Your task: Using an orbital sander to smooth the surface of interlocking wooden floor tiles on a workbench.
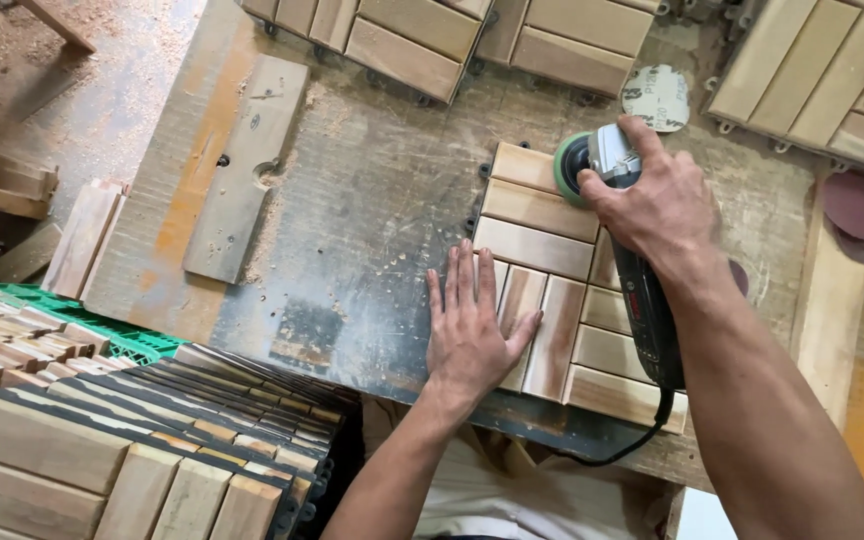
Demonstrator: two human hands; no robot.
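While sanding, right hand [657, 195] clamped on sander [612, 200] at wooden deck tile [552, 300] far corner; left hand [467, 325] flat, open, pinning tile's near-left edge. Seemingly mid-job; sanded extent unclear.

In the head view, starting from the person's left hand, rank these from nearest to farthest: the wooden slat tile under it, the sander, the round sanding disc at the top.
From the left hand:
1. Wooden slat tile, touching, under the fingers.
2. Sander, up and right, in the right hand.
3. Round sanding disc, farthest, near the top edge.
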